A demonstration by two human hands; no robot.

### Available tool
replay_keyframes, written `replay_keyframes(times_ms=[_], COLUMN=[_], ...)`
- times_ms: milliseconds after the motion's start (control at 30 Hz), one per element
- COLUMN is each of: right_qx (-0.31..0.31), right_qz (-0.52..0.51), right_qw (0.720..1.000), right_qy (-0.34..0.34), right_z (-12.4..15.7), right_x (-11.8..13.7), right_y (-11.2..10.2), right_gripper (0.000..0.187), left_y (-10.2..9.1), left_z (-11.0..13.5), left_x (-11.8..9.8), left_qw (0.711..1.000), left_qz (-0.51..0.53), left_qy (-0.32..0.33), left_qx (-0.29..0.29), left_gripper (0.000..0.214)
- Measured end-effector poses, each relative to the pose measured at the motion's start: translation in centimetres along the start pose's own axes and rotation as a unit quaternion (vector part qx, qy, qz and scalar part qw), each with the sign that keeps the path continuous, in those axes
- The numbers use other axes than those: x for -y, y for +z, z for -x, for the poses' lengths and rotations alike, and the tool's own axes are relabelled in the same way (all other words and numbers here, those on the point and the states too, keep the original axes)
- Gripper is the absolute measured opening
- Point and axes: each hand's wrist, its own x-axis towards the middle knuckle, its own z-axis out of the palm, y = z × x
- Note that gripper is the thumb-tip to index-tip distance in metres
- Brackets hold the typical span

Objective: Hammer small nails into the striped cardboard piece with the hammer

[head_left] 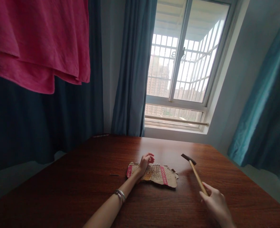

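A worn piece of cardboard (170, 180) with pink bands and many small holes lies on the table. Several thin nails (156, 167) stand upright in rows near its middle. My left hand (145, 163) rests over its left part, wrist across the near edge, fingers curled just beside the nails. Whatever those fingers hold, if anything, is too small to make out. To the right, my right hand (214, 201) is closed around the lower end of a hammer's wooden handle. The hammer (197, 177) is tilted, its dark metal head up and to the left, apart from the cardboard.
The brown wooden table (83, 196) spans the lower view. A thin dark rod-like piece (114, 174) lies left of the cardboard. Pink cloth (47, 47) hangs at upper left before blue curtains (132, 79). A barred window (178, 63) stands behind the table.
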Motion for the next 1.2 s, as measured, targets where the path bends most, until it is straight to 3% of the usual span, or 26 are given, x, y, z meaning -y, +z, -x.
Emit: replay_keyframes(times_ms=[367, 800, 967, 1200], right_qx=[-0.017, -0.038, -0.056, -0.062], right_qz=[0.202, 0.271, 0.269, 0.257], right_qw=[0.979, 0.961, 0.957, 0.957], right_qy=[-0.039, -0.027, -0.094, -0.118], right_z=[0.6, 1.0, 0.9, 0.6], right_x=[-1.0, -3.5, -4.0, -4.3], right_y=[0.8, 2.5, 3.4, 4.2], right_gripper=[0.049, 0.049, 0.045, 0.043], left_y=[-0.2, -0.3, -0.4, -0.4], left_z=[-0.2, 0.2, 0.1, -0.2], left_x=[0.2, 0.1, 0.2, 0.5], left_qw=[1.0, 1.0, 1.0, 0.999], left_qz=[0.012, 0.018, 0.01, -0.033], left_qy=[-0.004, 0.007, 0.011, 0.03], left_qx=[0.001, 0.008, 0.003, -0.006], left_gripper=[0.023, 0.024, 0.024, 0.023])
